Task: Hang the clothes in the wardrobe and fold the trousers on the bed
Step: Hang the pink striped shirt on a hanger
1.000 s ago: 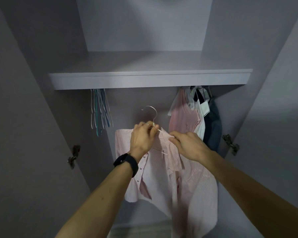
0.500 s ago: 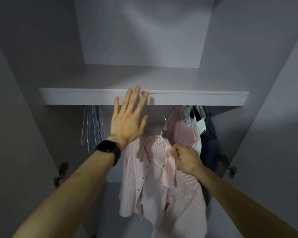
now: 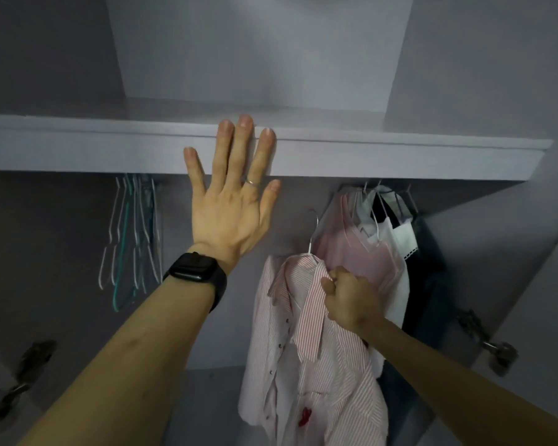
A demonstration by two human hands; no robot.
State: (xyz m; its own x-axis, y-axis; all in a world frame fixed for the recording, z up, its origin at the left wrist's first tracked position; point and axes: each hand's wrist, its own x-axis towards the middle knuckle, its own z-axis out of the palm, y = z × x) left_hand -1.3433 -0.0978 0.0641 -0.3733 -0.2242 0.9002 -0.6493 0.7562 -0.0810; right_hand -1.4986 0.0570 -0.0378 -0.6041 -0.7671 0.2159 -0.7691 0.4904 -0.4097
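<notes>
A pink striped shirt hangs on a white wire hanger inside the wardrobe, below the shelf. My right hand grips the shirt at the collar and shoulder, holding it up beside the hung clothes. My left hand is raised with straight fingers, its fingertips resting on the front edge of the grey shelf. The rail under the shelf is hidden. Whether the hanger's hook is on the rail cannot be seen.
Several empty wire hangers hang at the left under the shelf. A pink top, a white garment and dark clothes hang at the right. Door hinges sit on both side walls.
My left hand let go of the hanger and went up to the shelf edge. My right hand lifted the shirt up and right, closer to the hung clothes. The view came closer.
</notes>
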